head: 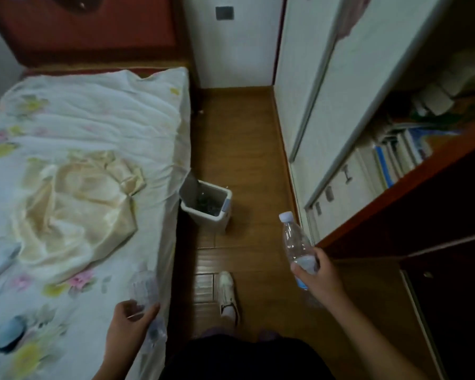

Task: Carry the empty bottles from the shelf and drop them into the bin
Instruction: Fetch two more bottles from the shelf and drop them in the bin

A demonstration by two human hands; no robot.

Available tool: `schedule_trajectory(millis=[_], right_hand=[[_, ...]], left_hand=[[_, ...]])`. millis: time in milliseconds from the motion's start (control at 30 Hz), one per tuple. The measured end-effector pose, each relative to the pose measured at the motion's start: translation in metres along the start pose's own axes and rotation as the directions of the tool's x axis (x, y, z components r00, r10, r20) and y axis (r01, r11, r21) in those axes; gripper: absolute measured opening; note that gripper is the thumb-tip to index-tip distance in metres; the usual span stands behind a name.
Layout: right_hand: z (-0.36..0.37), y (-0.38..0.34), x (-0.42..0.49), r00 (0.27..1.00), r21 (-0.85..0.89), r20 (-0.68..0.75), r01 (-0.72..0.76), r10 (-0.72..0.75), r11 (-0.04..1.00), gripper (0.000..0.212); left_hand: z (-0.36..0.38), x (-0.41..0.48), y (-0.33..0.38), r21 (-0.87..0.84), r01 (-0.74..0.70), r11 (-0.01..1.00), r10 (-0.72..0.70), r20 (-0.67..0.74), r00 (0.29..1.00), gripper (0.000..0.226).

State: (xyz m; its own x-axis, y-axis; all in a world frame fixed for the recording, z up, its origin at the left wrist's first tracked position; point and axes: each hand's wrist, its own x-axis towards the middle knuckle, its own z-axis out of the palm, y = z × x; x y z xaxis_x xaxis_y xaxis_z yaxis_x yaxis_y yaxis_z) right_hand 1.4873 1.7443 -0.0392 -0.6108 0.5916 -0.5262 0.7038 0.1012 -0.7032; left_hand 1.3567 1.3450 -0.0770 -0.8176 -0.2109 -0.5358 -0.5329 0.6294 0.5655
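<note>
Lowest in the frame, left of centre, the left hand (130, 318) curls its fingers round a blurred clear bottle (144, 285); the bottle's long axis runs up the frame, over the edge of the bed (93, 119); whether it has a cap I cannot tell. Just to the right, at lower centre, a white shoe (227, 293) stands on the wooden floor (244, 133), toe pointing up the frame. Above the shoe, at mid-frame, the bin (200, 219) sits on the floor against the side of the bed; its lid (188, 185) is tipped up, the mouth open, with something dark and glinting inside. At lower right the right hand (320, 278) grips a white-capped bottle (296, 242) by its lower half; the cap tilts up and to the left. At far right the shelf (409, 185) carries books (395, 157).

The bin lies up-frame from both hands, roughly between them; neither hand looks plainly nearer, though the right bottle's cap end already points towards the mouth; both bottles look short of the opening, so a step closer seems needed before either is dropped.
</note>
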Motion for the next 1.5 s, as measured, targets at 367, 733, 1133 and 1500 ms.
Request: schedule_trajectory(millis=[367, 733, 1133, 1500], right_hand=[[0.038, -0.091, 0.091, 0.997, -0.010, -0.072, 0.026, -0.027, 1.000, 0.063], [0.032, -0.140, 0.169, 0.997, -0.039, -0.075, -0.033, 0.030, 0.999, 0.064], [0.079, -0.258, 0.328, 0.967, -0.150, 0.250, 0.079, -0.039, 0.986, 0.064], [0.161, -0.270, 0.430, 0.842, -0.350, 0.532, 0.129, 0.083, 0.928, 0.051]], left_hand=[[0.017, 0.109, 0.132, -0.043, -0.107, 0.993, 0.109, 0.044, 0.993, 0.052], [0.036, 0.172, 0.267, -0.122, -0.293, 0.948, 0.306, 0.105, 0.946, 0.059], [0.033, 0.225, 0.306, -0.159, -0.058, 0.986, 0.053, -0.036, 0.998, 0.062], [0.110, 0.272, 0.312, 0.109, 0.068, 0.992, -0.091, 0.224, 0.970, 0.043]])
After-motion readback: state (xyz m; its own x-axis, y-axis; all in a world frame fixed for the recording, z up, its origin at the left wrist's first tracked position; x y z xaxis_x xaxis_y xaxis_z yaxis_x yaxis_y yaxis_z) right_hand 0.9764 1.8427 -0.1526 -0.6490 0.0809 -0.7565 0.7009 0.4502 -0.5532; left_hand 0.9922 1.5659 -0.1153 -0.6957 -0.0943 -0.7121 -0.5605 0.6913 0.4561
